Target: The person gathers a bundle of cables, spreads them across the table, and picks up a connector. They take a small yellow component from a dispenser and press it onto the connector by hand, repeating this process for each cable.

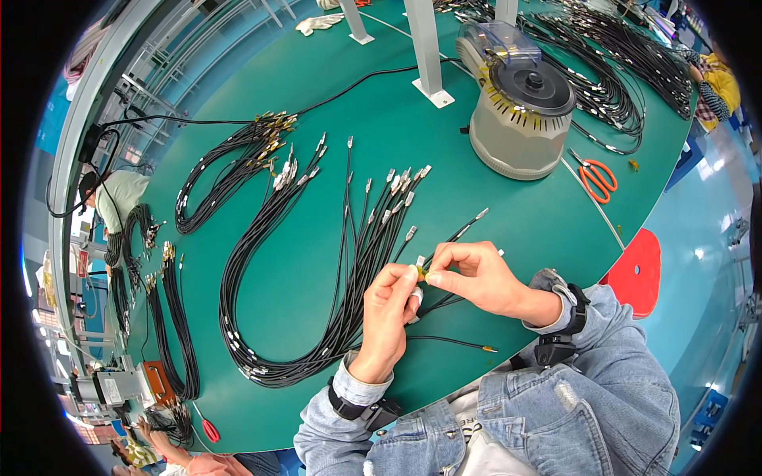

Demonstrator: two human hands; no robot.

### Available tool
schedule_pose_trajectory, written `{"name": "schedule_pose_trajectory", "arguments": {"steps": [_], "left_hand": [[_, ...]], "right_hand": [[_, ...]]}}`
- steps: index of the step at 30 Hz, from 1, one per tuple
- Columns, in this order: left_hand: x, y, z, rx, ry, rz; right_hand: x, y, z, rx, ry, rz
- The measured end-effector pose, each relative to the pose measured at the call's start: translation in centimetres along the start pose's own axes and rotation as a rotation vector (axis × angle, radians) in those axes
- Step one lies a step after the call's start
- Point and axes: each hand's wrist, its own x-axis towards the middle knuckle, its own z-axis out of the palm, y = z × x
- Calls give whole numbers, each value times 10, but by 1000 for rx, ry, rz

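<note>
My left hand [386,311] is closed, pinching a black cable near its silvery connector [421,260] between thumb and forefinger. Against it, the thumb and forefinger of my right hand [486,279] press a small piece of yellow tape [421,274] onto the cable just below that connector. The fingers hide most of the tape. Under and left of both hands lies a long curved bundle of black cables [238,297], its silvery connector ends fanned out beyond my fingers. One loose cable with a yellow-wrapped tip [488,349] lies below my right hand.
A round tape dispenser [517,135] with yellow strips around its rim stands at the back right, beside a grey post [429,59]. Orange-handled scissors [597,179] lie right of it. More cable bundles [226,170] rest at left and far right. Other people work around the green table [381,119].
</note>
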Motion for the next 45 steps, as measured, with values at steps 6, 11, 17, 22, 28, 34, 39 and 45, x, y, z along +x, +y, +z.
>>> {"name": "schedule_pose_trajectory", "arguments": {"steps": [6, 11, 17, 22, 28, 34, 39, 45], "left_hand": [[0, -2, 3, 49, 43, 49], [-1, -3, 5, 63, 72, 90], [-5, 1, 3, 8, 49, 77], [-6, 7, -1, -84, -40, -13], [-4, 8, -3, -91, -132, -66], [-7, 8, 1, -11, -87, 31], [-8, 3, 0, 75, -80, 85], [-10, -3, 5, 119, -45, 130]], "right_hand": [[0, -2, 2, -60, 17, -52], [-1, 0, 1, -116, 30, -76], [0, 1, 1, -119, 46, -41], [1, 4, 0, -106, 36, -40], [1, 3, -3, -45, -13, 27], [2, 0, -6, -104, -2, 70], [2, 1, -6, -77, 1, 38], [1, 0, -4, -45, -10, -7]]}}
